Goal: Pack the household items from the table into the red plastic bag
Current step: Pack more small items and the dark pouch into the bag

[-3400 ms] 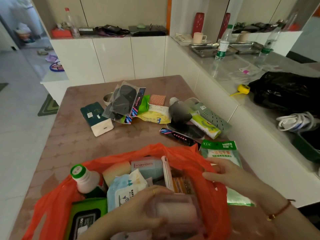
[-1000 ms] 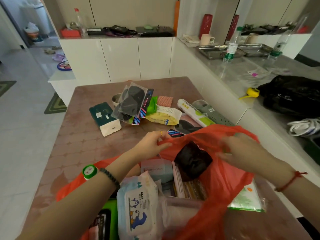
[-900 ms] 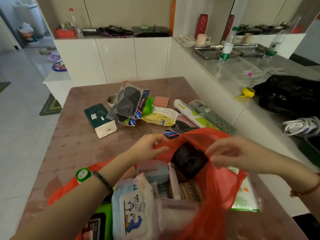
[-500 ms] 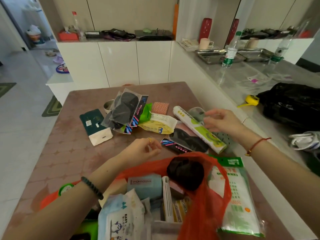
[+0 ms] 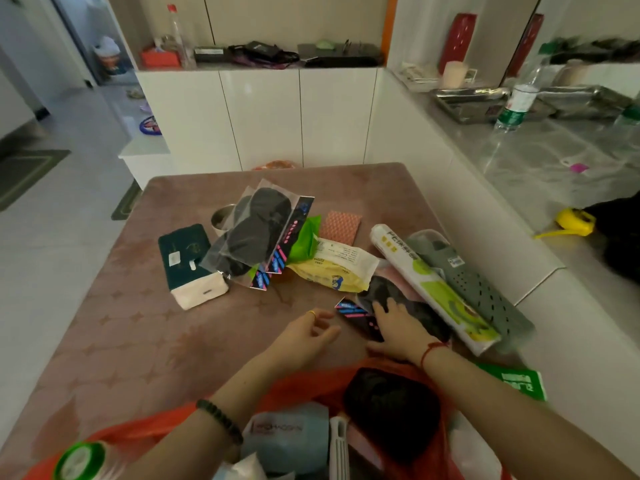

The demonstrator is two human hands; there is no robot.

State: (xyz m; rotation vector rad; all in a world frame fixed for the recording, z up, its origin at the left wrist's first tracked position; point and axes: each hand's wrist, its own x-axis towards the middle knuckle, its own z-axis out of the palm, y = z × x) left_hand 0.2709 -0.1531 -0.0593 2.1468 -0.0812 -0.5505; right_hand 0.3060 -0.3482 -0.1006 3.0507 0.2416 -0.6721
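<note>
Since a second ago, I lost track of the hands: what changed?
Both hands let go of the red bag. The right hand reached forward, first toward the roll, and now lies on the flat black packet beside it. The left hand hovers open over the table. The black bundle went into the bag earlier. The pile further back is unchanged.

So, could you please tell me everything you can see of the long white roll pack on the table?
The roll pack is a long tube in glossy white plastic wrap, with yellow marks and dark print near its far end and green and yellow artwork toward its near end. It lies flat on the table, slanting from far left to near right. Its right side rests against the grey perforated tray. Neither hand touches it; the right hand presses a dark packet just left of it.
</note>
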